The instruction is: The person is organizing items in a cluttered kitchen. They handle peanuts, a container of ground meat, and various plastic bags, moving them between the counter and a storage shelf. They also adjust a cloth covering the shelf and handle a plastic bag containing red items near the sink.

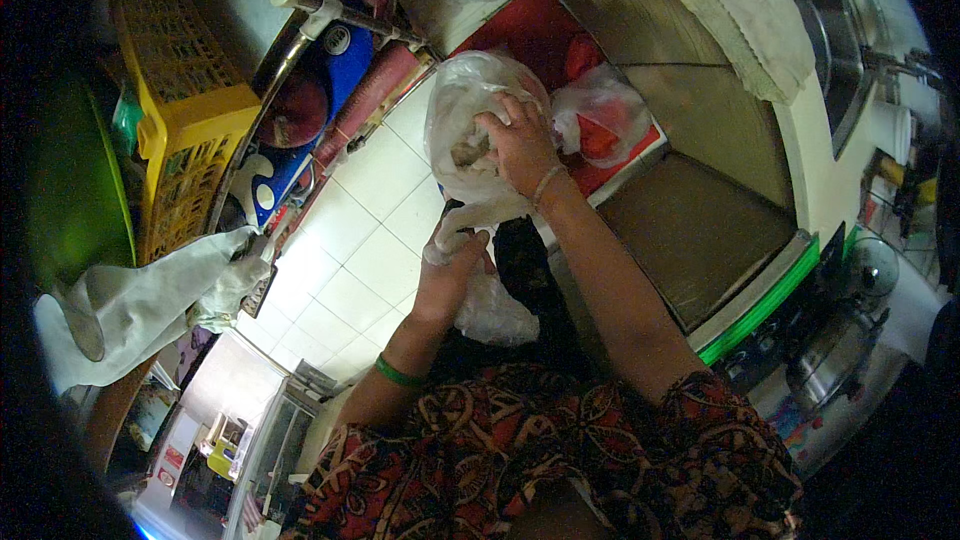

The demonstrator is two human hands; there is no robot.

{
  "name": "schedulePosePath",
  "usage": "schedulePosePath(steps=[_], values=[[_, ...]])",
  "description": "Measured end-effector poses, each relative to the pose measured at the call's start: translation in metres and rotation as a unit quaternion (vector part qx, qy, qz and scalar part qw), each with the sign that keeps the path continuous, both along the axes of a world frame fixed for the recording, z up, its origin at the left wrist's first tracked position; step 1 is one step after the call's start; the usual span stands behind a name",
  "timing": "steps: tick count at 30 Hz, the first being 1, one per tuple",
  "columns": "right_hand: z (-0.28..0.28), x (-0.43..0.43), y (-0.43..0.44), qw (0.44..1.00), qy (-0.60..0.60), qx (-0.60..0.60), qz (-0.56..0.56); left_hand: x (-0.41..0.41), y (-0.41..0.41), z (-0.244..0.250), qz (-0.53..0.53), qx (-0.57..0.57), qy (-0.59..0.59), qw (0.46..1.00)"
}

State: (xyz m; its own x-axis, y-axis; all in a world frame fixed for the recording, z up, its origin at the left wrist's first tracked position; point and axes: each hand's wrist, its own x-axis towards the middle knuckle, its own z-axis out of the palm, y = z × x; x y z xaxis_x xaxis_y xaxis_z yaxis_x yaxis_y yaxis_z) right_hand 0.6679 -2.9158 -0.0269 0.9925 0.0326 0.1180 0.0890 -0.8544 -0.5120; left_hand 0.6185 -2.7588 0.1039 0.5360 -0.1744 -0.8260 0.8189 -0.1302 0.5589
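Observation:
A translucent plastic bag (450,97) with pale brownish contents (471,154) is held in front of me, above the tiled floor. My left hand (452,259) grips a gathered, twisted length of plastic below it. On the bag's right side my right hand (517,139) has curled fingers against the plastic and contents; its fingertips are partly hidden. More crumpled clear plastic (499,307) hangs under my left hand. Just right of my right hand, another clear bag (604,120) with something orange-red in it lies on a red surface (517,26).
Brown cabinet panels (694,225) stand at right, below a counter with a cloth (750,15), a sink (814,37) and a steel pot (832,352). A yellow plastic basket (199,127) and a metal rail (345,13) are at left. White floor tiles (367,240) lie between.

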Motion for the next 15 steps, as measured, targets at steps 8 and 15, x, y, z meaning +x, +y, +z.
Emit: schedulePosePath(steps=[8, 15], values=[[-0.055, -0.016, 0.002, 0.868, 0.407, 0.213, 0.188, 0.037, 0.005, -0.003, 0.229, -0.192, 0.226, 0.927], [-0.052, -0.03, -0.013, 0.64, 0.328, 0.66, -0.215, 0.032, -0.027, -0.138, 0.06, -0.172, -0.043, 0.982]])
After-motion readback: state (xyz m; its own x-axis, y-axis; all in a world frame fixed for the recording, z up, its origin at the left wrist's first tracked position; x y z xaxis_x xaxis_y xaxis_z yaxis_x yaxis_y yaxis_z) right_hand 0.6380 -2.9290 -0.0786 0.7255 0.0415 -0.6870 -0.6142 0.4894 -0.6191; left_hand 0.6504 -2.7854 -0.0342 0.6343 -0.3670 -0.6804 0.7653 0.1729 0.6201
